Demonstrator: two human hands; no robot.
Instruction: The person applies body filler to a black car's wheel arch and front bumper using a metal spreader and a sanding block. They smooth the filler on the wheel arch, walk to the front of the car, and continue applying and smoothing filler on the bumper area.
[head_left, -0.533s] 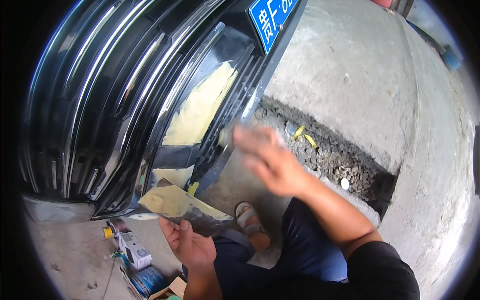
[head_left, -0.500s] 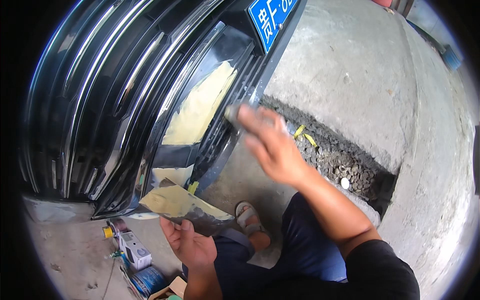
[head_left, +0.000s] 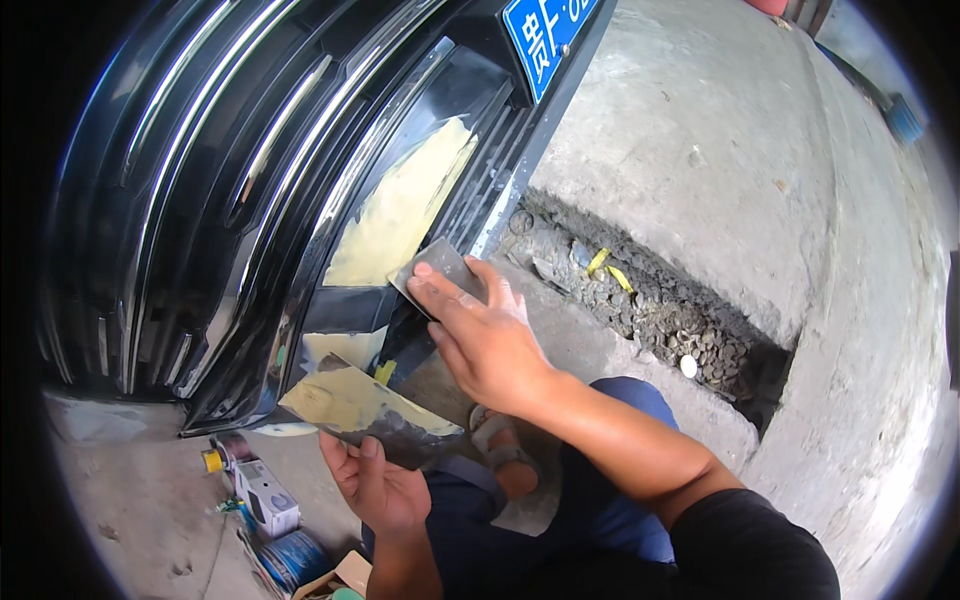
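My right hand grips a grey putty spreader, its edge against the lower right border of the pale yellow filler on a black car bumper. Between the thumb and fingers of my left hand is a dark, thin mixing sheet, tilted and partly coated with the same yellow putty. A smaller filler patch covers the bumper just above that sheet. The underside of the spreader is hidden from view.
Chrome grille bars fill the left, and a blue licence plate hangs at the top. A gravel-filled trench cuts the concrete on the right. At lower left are a white box and a blue tin.
My right hand has moved down and left with the spreader, from beside the bumper's edge onto the filler's lower border. My left hand and the sheet have hardly moved.
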